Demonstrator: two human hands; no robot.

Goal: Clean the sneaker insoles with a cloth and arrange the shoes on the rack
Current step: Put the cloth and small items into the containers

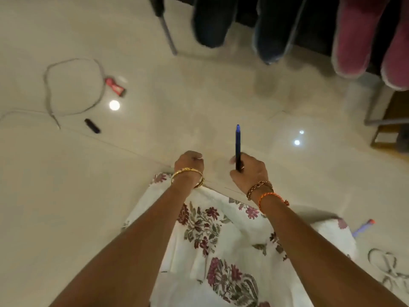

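Right hand [247, 168] grips a blue pen [238, 147] upright, fingers curled round it. Left hand [189, 161] fisted, holding nothing visible. Dark shoes [271, 29] and pink slippers [356, 38] sit on the rack [169, 38] ahead

Dark sneakers [208, 21] and pink shoes [352, 36], blurred, on rack [169, 36]

Ahead of the hands a broad stretch of glossy cream tiled floor [199, 96] lay bare up to the shoe rack. At the far edge dark sneakers [208, 25] and pink fuzzy slippers [354, 41] overhung it, with a grey metal rack leg [168, 34] slanting down beside them. To the left, well apart, lay a looped grey cable [73, 87], a small red packet [115, 86] and a short black stick-shaped object [92, 126].
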